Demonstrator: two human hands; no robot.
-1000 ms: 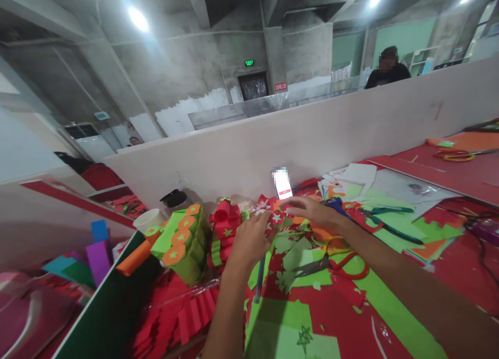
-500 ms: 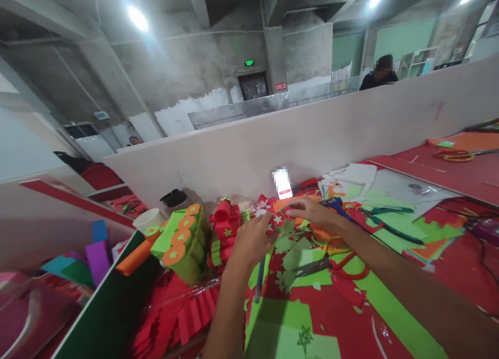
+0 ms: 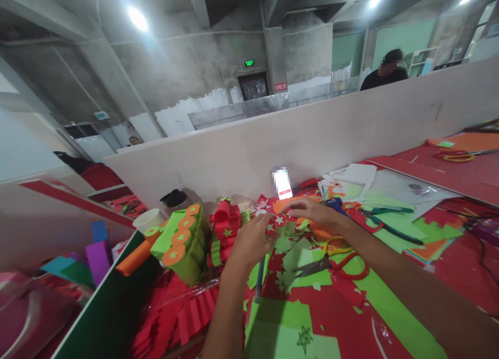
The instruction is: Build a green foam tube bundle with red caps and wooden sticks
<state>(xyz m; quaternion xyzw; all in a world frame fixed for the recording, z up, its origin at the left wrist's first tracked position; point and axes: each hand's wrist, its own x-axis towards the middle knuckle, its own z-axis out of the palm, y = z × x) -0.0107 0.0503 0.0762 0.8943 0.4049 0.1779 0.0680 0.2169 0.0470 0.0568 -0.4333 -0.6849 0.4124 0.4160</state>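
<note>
My left hand (image 3: 252,240) is closed at the edge of a red paper piece (image 3: 284,220) bearing pale stars; its fingertips are partly hidden. My right hand (image 3: 312,213) hovers at the piece's right side, thumb and finger drawn together; what lies between them is too small to make out. Below the hands lie pale green paper scraps (image 3: 292,257) and cut-out stars. Scissors (image 3: 331,265) with red and yellow handles rest on green sheets, and a dark pen (image 3: 259,281) lies beside my left wrist. One green sheet (image 3: 283,317) carries a drawn star.
Left of my hands stand green and orange paper rolls (image 3: 187,244) and red rolls (image 3: 226,224). A lit phone (image 3: 283,185) leans against the pale partition (image 3: 218,161). Green-handled pliers (image 3: 393,226) lie right. A person (image 3: 384,73) is beyond the partition.
My hands and the red paper piece have shifted only slightly. The person behind the partition has moved a little to the right.
</note>
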